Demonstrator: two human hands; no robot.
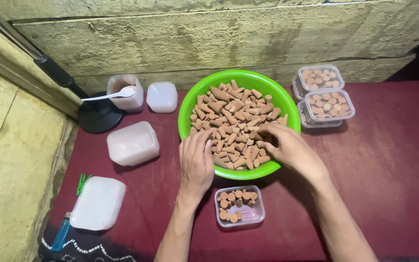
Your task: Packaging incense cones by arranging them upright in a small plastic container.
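Centrally, landmark: a bright green bowl heaped with brown incense cones is set at the middle of the cloth, so that everything else can be reached from it.

Left hand: laid over the bowl's near-left rim, palm down; the fingers are curled loosely onto the cones, and whether any cone is pinched beneath them cannot be told.

Right hand: brought in over the bowl's near-right rim; the fingertips are gathered around a few cones at the heap's near-right side, in a light pinch.

Small clear box: placed just in front of the bowl, between the two forearms, open and partly filled with cones standing tip down.

Filled boxes: stacked to the right of the bowl, lidded, cones packed inside.

Empty containers: kept left of the bowl, upside down or closed; a cup with a white spoon is seen behind them.

Lighter: left far to the bowl's near-left, beside a green clip.

Surface: a dark red cloth is spread under the bowl.

Room: a rough concrete wall is seen behind the bowl, with a black stand base at its left.
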